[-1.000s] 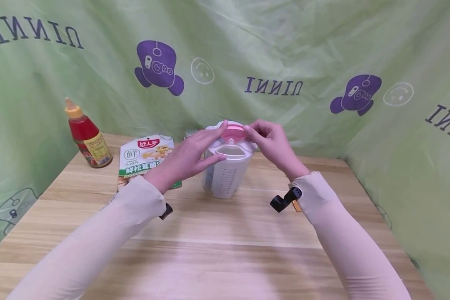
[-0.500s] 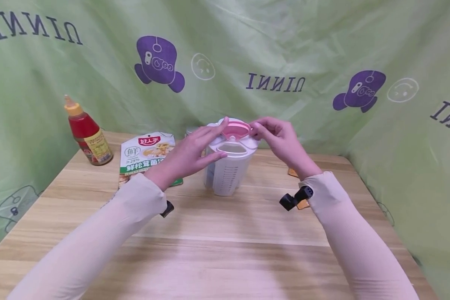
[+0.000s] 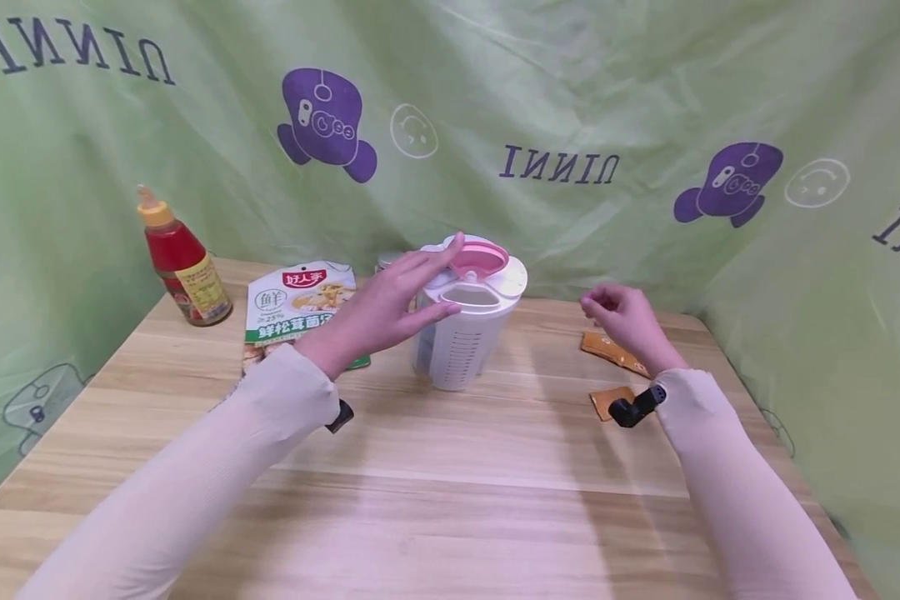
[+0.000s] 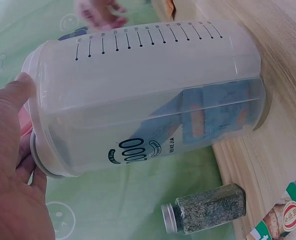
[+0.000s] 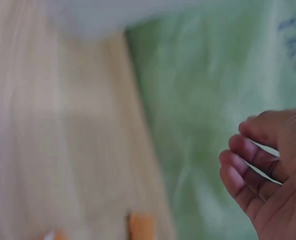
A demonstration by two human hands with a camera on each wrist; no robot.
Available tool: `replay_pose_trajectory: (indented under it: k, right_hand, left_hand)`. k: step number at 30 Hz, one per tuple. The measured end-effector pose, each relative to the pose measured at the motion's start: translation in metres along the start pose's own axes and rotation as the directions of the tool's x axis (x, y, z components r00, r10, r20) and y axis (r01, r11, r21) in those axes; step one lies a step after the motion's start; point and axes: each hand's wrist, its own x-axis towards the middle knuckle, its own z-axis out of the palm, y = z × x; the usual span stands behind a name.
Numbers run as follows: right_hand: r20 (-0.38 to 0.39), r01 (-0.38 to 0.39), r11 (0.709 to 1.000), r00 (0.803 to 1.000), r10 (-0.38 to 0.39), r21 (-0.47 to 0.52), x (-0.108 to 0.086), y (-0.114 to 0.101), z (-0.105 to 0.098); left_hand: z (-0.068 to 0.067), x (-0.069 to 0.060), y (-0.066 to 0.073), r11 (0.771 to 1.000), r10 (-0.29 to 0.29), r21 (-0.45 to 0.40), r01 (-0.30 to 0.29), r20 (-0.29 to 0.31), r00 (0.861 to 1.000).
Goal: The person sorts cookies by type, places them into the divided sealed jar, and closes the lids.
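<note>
A translucent storage container (image 3: 461, 350) with a printed scale stands upright near the back of the table, with blue packets (image 4: 215, 115) inside. Its white lid (image 3: 512, 282) has a flap (image 3: 480, 260) with a pink inner side, flipped up behind the pouring hole. My left hand (image 3: 386, 312) holds the lid from its left side, thumb on the near edge and fingers at the far edge. My right hand (image 3: 622, 317) is off to the right in the air, fingers loosely curled around nothing. Nearest to it lie orange packets, one long packet (image 3: 611, 352) and one smaller packet (image 3: 610, 402).
A red sauce bottle (image 3: 187, 275) with a yellow cap stands at the back left. Beside it a white and green food pouch (image 3: 296, 300) lies partly behind my left arm. A glass jar (image 4: 212, 209) of dark flakes stands behind the container. Green cloth (image 3: 555, 108) hangs behind the table.
My right hand has let go of the pink-lined flap and moved right, toward the orange packets. The flap stays up. My left hand keeps its place on the lid.
</note>
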Motion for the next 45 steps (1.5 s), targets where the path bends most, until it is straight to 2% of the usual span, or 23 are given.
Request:
replay_pose_trajectory:
  k: [2,4,7,10,15,21,28,33,38,41,45]
  right_hand:
    - [0.039,-0.012,0.993,0.999,0.017,-0.118,-0.001,0.018,0.001]
    - [0.077,-0.007,0.981,0.997,0.022,-0.194,-0.002,0.033,0.003]
    - [0.152,-0.027,0.963,0.986,0.07,-0.267,-0.003,0.052,0.007]
    - [0.197,-0.011,0.941,0.977,0.082,-0.338,-0.002,0.065,0.01]
    - [0.218,0.044,0.912,0.975,0.05,-0.407,-0.001,0.074,0.015]
    - [0.208,0.037,0.901,0.976,0.059,-0.432,0.001,0.076,0.017]
    - [0.177,0.058,0.903,0.984,0.02,-0.425,0.007,0.076,0.017]
    - [0.185,0.038,0.928,0.982,0.033,-0.369,0.011,0.071,0.016]
    - [0.155,-0.01,0.968,0.987,0.05,-0.25,0.007,0.067,0.014]
    - [0.101,-0.039,0.988,0.993,0.055,-0.151,0.005,0.06,0.012]
    - [0.01,-0.072,0.997,0.997,0.072,-0.015,0.003,0.044,0.008]
  left_hand:
    - [0.0,0.001,0.0,1.0,0.004,0.0,-0.004,-0.002,1.0]
    - [0.001,0.002,0.001,1.0,0.007,0.001,-0.007,-0.004,1.0]
    - [0.002,0.003,0.001,1.0,0.008,0.001,-0.008,-0.004,1.0]
    - [0.003,0.003,0.002,1.0,0.012,-0.003,-0.012,-0.004,1.0]
    - [0.002,0.004,0.002,1.0,0.016,-0.005,-0.016,-0.011,1.0]
    - [0.001,0.004,0.002,1.0,0.004,0.002,-0.004,-0.005,1.0]
    - [0.001,0.004,0.003,1.0,-0.008,-0.003,0.008,0.007,1.0]
    - [-0.001,0.002,0.003,0.999,-0.032,-0.005,0.032,0.011,0.999]
    - [0.0,0.001,0.002,0.999,-0.03,-0.013,0.03,0.01,1.0]
    - [0.0,0.002,0.001,1.0,-0.018,-0.016,0.018,0.001,1.0]
    - [0.0,0.002,0.001,1.0,-0.012,-0.018,0.012,-0.003,1.0]
